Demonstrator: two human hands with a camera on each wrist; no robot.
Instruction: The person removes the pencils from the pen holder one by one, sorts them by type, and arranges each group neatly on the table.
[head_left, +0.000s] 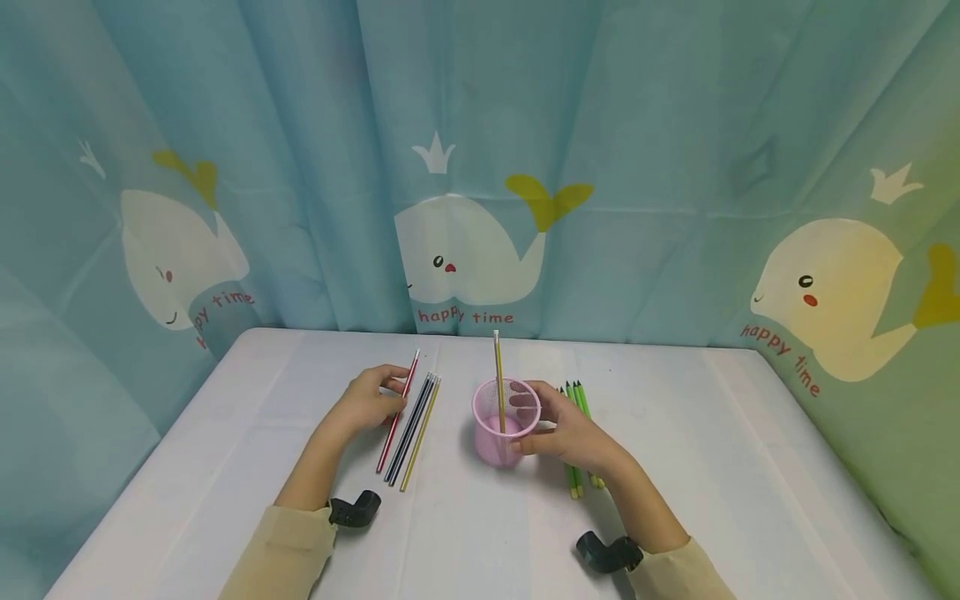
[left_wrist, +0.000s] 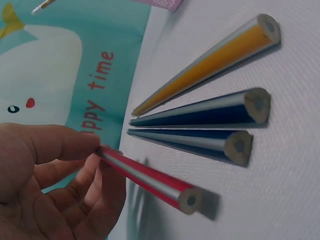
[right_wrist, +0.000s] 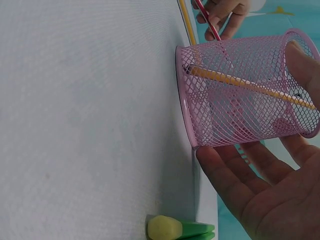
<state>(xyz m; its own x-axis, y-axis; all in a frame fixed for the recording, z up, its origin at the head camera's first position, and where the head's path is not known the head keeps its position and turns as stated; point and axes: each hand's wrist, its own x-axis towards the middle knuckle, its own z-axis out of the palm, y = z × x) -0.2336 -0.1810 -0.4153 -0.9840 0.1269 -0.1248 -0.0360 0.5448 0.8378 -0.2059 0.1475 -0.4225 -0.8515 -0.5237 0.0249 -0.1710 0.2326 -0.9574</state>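
My left hand (head_left: 371, 398) pinches a red pencil with a silver stripe (left_wrist: 145, 175) between thumb and fingers. In the left wrist view the pencil's near end stands a little off the table, above its shadow. Beside it lie two dark blue pencils (head_left: 411, 433) and a yellow pencil (head_left: 422, 433), roughly parallel. My right hand (head_left: 573, 429) holds a pink mesh pencil cup (head_left: 495, 450) from its right side, thumb in front and fingers behind. One yellow pencil (head_left: 498, 367) leans inside the cup, as the right wrist view shows through the mesh (right_wrist: 240, 82).
Several green pencils (head_left: 583, 400) lie to the right of the cup, partly hidden by my right hand and forearm. A white cloth (head_left: 480, 533) covers the table. Behind its far edge hangs a blue-green curtain (head_left: 645, 250) printed with whales.
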